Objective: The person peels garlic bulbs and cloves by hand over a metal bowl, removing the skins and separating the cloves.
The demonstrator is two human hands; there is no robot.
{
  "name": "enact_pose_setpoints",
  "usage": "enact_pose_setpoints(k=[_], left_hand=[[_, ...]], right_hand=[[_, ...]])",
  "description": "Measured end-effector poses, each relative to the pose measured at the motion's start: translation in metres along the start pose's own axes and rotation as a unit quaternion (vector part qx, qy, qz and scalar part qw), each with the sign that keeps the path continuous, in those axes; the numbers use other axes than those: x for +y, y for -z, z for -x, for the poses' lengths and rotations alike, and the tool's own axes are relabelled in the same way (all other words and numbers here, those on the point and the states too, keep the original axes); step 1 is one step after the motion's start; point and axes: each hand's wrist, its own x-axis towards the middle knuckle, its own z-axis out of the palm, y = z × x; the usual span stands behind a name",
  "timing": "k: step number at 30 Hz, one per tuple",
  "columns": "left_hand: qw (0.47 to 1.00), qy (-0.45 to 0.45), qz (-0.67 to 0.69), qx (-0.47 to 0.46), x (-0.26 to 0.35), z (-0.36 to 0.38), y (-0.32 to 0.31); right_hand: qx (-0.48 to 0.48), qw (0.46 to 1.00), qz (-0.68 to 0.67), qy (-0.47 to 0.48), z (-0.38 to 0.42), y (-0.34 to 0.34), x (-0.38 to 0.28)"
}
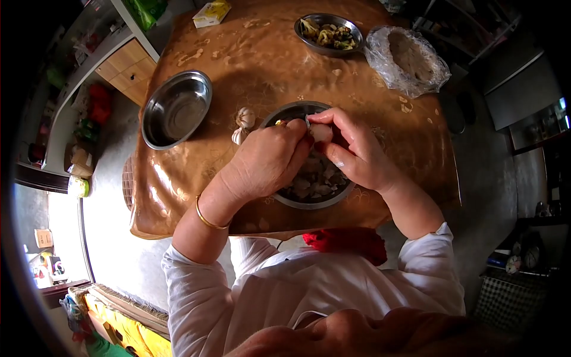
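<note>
Both my hands are raised over a steel bowl (340,198) near the front edge of the table. A pale, whitish rounded piece (322,133) is between them; its kind is hard to make out. My right hand (364,156) pinches it between thumb and fingers from the right. On the other side, the curled fingers of my left hand (266,159) grip its edge, partly hidden behind the knuckles. Pale, broken flat pieces (314,178) lie in the bowl below. Garlic bulbs (244,118) rest on the table just left of the bowl.
An empty steel bowl (178,110) stands at the left. Toward the back are a bowl of cooked-looking vegetables (329,35), a plastic-covered round container (410,59) and a yellow-and-white packet (212,13). A brown patterned cover (256,65) lies over the table.
</note>
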Motion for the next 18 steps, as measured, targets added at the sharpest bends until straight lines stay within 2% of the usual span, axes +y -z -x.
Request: enact_pose_setpoints(k=[4,8,14,18], left_hand=[[0.996,-0.012,0.091,-0.016,-0.0069,0.0001,0.0004],[0.996,-0.005,0.085,-0.024,-0.0055,-0.0007,0.0022],[0.994,-0.027,0.099,-0.026,-0.0084,-0.001,0.001],[0.993,-0.03,0.113,-0.029,-0.0074,-0.0008,0.003]], right_hand=[[-0.007,1.0,-0.019,-0.018,-0.0002,0.0019,-0.0023],[-0.009,1.0,0.016,-0.002,0.0003,0.0022,-0.0008],[-0.011,0.999,-0.034,-0.027,0.0009,0.0022,-0.0012],[-0.013,1.0,-0.013,-0.014,-0.0001,0.0033,-0.0043]])
